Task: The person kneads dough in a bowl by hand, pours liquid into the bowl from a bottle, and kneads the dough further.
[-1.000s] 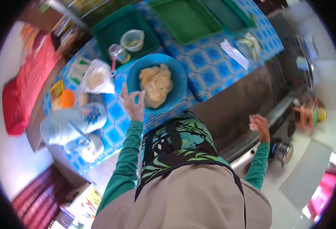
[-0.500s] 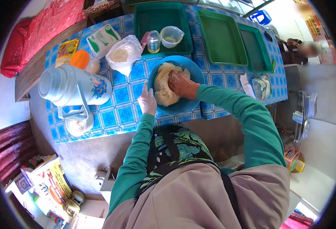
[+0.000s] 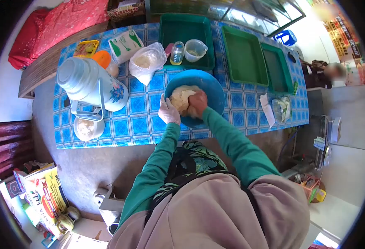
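Touching the blue bowl [image 3: 218, 93] at left, the left hand [image 3: 169, 111] is seen, its grip unclear; inside, dough [image 3: 181, 96] is met by the curled right hand [image 3: 198, 103], any hold hidden; beyond, a dark green tray [image 3: 184, 31] is spotted!

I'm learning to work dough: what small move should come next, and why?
I'd probably press the dough down with the right hand: that hand is on it, and the left hand is at the left side of the bowl, seemingly placed to steady it.
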A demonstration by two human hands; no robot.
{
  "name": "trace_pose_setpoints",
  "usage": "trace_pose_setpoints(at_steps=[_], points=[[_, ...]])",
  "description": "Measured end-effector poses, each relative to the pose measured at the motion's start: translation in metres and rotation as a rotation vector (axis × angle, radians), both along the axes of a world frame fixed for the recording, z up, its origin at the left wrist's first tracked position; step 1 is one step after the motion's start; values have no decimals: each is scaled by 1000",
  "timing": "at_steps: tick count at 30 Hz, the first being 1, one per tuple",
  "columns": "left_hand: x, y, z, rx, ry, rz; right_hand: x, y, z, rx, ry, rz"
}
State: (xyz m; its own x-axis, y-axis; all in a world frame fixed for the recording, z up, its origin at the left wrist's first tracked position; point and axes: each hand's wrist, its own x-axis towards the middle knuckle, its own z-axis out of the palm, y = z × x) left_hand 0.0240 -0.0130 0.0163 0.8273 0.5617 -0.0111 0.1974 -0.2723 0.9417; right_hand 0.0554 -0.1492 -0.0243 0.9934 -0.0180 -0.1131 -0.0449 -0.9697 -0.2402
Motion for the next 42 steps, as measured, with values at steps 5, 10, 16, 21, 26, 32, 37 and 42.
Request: trace_pose_setpoints(at_steps=[5, 10, 16, 21, 26, 32, 37, 42], points=[[1, 8, 1, -75, 25, -106, -37, -21, 50, 1535, 246, -520], [-2, 13, -7, 29, 12, -181, -35, -41, 106, 1917, 308, -530], [-2, 12, 5, 23, 73, -174, -65, -15, 170, -101, 108, 262], [-1, 12, -5, 167, 111, -187, -45, -13, 148, -422, -138, 821], [3, 8, -5, 165, 127, -188, 5, 7, 80, -521, -41, 1023], [5, 10, -7, 178, 48, -187, 25, 30, 43, -499, -53, 1020], [3, 9, -2, 151, 106, -153, 28, 28, 42, -196, -78, 747], [1, 8, -1, 111, 68, -97, 17, 16, 47, 39, -118, 489]])
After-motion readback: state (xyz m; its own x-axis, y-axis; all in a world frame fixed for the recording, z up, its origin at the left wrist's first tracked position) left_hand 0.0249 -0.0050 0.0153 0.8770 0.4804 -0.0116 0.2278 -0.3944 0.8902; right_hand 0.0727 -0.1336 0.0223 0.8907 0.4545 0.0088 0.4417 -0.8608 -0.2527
